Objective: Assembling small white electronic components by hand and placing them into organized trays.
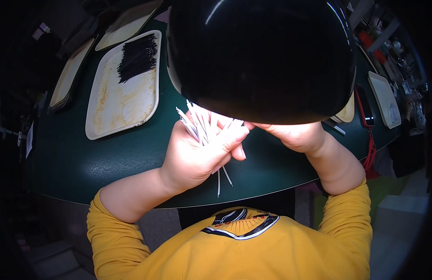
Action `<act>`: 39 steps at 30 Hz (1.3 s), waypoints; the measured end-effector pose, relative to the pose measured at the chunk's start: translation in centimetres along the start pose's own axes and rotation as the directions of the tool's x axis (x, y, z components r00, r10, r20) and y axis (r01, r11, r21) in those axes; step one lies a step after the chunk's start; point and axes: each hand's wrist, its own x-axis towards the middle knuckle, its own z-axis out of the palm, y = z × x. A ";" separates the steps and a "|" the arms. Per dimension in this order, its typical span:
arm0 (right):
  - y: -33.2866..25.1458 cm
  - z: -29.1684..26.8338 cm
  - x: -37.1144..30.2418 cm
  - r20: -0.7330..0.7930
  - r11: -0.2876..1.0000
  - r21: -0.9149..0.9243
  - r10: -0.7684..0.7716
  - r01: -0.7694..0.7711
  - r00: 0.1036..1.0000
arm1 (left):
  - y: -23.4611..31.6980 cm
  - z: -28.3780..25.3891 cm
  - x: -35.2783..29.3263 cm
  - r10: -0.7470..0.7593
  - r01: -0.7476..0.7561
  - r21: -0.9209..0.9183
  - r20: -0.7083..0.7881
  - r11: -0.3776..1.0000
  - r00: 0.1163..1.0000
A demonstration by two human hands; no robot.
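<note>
A bundle of short, thin white wires [203, 126] fans out of my left hand [190, 156], whose fingers are closed around it. Below that hand, two thin strands hang past the table edge side. My right hand [297, 136] is close by on the right, its thumb reaching toward the bundle. Its fingers look drawn together, but a large glossy black lamp-like hood [262, 60] covers most of them, so what they pinch is hidden. Bright light falls on both hands under the hood's lower rim.
A stained cream tray [118, 105] with a dense row of dark wires [137, 58] lies to the left on the green table [132, 156]. More trays [69, 77] sit beyond it. At right are a phone [364, 105], a red cord [370, 151] and another tray [384, 98].
</note>
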 end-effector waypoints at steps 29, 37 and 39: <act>-0.3 0.1 0.1 -0.005 0.998 0.061 0.023 -0.023 1.000 | 0.0 -0.1 -0.4 -0.024 0.033 -0.103 0.086 0.994 0.996; -0.2 0.3 0.1 -0.033 1.000 0.005 0.026 -0.026 0.999 | 0.2 -0.2 -0.5 -0.119 0.134 -0.223 0.080 0.966 0.990; -0.2 0.4 0.0 -0.033 0.998 0.033 0.047 -0.046 0.998 | 0.1 -0.2 -0.5 -0.105 0.124 -0.235 0.089 0.964 0.990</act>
